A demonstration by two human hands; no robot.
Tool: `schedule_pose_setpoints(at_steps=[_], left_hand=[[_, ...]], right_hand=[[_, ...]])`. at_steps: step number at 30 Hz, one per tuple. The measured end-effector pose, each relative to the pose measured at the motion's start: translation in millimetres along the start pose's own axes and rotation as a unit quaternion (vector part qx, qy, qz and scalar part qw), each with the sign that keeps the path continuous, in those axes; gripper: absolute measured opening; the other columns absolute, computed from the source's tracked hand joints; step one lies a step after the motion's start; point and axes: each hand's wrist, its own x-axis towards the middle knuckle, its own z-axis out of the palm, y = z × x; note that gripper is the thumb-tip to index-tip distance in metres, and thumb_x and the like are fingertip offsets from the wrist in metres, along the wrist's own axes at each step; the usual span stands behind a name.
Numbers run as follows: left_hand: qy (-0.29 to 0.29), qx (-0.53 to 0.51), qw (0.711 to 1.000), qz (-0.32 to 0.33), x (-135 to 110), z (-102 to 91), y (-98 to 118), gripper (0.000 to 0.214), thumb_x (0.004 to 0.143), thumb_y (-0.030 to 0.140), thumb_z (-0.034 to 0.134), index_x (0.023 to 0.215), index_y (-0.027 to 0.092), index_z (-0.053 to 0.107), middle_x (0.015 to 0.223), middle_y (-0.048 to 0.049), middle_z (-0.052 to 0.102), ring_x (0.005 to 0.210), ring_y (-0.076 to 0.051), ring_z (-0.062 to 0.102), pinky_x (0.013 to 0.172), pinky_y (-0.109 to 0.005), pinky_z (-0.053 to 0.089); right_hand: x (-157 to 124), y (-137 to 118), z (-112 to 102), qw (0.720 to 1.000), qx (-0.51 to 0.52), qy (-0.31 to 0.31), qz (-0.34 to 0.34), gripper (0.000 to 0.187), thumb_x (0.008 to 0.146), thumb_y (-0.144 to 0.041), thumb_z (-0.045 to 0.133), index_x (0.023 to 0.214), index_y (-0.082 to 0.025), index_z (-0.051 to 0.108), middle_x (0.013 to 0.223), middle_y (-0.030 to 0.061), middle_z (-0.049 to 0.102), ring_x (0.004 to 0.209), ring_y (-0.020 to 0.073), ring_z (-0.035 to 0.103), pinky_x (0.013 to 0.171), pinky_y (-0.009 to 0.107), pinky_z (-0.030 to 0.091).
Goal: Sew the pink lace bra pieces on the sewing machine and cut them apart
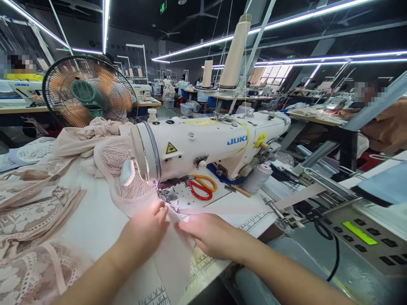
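Note:
A white sewing machine [210, 144] stands across the table, its needle area just beyond my hands. My left hand [143, 233] is closed in a pinch on the pale pink fabric [178, 258] close to the presser foot [168, 195]. To its right, my right hand [211, 237] pinches the same fabric at its edge, thumb and fingers together. From the metal feeder at the right, a pale pink strip [235, 208] runs flat to the presser foot. Pink lace [117, 154] bordered by a smooth band lies behind and left of the needle.
Red and orange-handled scissors [202, 188] lie on the machine bed beside a grey thread cone [258, 178]. Lace garments [34, 212] pile up at the left. A large fan [90, 91] stands behind them. A control box [362, 235] sits at lower right. Other people work farther back.

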Motion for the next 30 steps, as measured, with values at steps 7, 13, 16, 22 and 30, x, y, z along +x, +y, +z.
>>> schedule_pose_setpoints(at_steps=[7, 13, 16, 22, 30], left_hand=[[-0.133, 0.002, 0.99, 0.043, -14.8, -8.1, 36.1, 0.046, 0.08, 0.026, 0.057, 0.124, 0.013, 0.058, 0.126, -0.0136, 0.057, 0.098, -0.029, 0.058, 0.077, -0.042, 0.055], [-0.154, 0.01, 0.987, 0.044, -16.9, -14.2, 27.2, 0.058, 0.078, 0.029, 0.058, 0.135, 0.019, 0.049, 0.142, -0.0138, 0.045, 0.106, -0.032, 0.056, 0.081, -0.045, 0.052], [-0.157, 0.022, 0.987, 0.031, -15.5, -16.0, 23.7, 0.057, 0.079, 0.028, 0.057, 0.135, 0.024, 0.049, 0.143, -0.0111, 0.045, 0.108, -0.031, 0.055, 0.082, -0.043, 0.051], [-0.112, 0.043, 0.991, 0.053, -14.3, -4.8, 8.7, 0.05, 0.079, 0.018, 0.053, 0.128, 0.029, 0.055, 0.134, -0.0091, 0.054, 0.101, -0.029, 0.058, 0.076, -0.04, 0.049], [-0.014, 0.05, 0.995, 0.085, -12.2, 16.1, -11.7, 0.049, 0.07, 0.012, 0.059, 0.117, 0.026, 0.062, 0.121, -0.0098, 0.062, 0.091, -0.029, 0.061, 0.085, -0.049, 0.045]], right_hand=[[-32.5, 10.4, 16.5, 0.999, -0.013, -0.015, -0.034, 0.041, 0.077, -0.011, 0.048, 0.113, -0.027, 0.059, 0.087, 0.0026, 0.053, 0.077, 0.0153, 0.045, 0.058, 0.025, 0.026], [-29.7, 5.9, 19.6, 0.998, -0.043, 0.0, -0.036, 0.038, 0.075, -0.011, 0.048, 0.109, -0.026, 0.059, 0.087, 0.0025, 0.052, 0.074, 0.015, 0.043, 0.057, 0.026, 0.024], [-25.7, 5.4, 18.8, 0.998, -0.053, 0.006, -0.038, 0.039, 0.076, -0.011, 0.048, 0.111, -0.025, 0.058, 0.084, 0.0021, 0.052, 0.071, 0.0144, 0.041, 0.055, 0.026, 0.022], [-13.6, 7.8, 18.1, 0.997, -0.071, 0.007, -0.039, 0.036, 0.084, -0.019, 0.045, 0.118, -0.026, 0.056, 0.081, 0.0022, 0.053, 0.063, 0.0136, 0.038, 0.051, 0.026, 0.019], [5.7, 5.5, 13.8, 0.997, -0.073, 0.018, -0.023, 0.033, 0.087, -0.025, 0.045, 0.117, -0.027, 0.058, 0.079, 0.0025, 0.056, 0.06, 0.0137, 0.04, 0.05, 0.025, 0.019]])
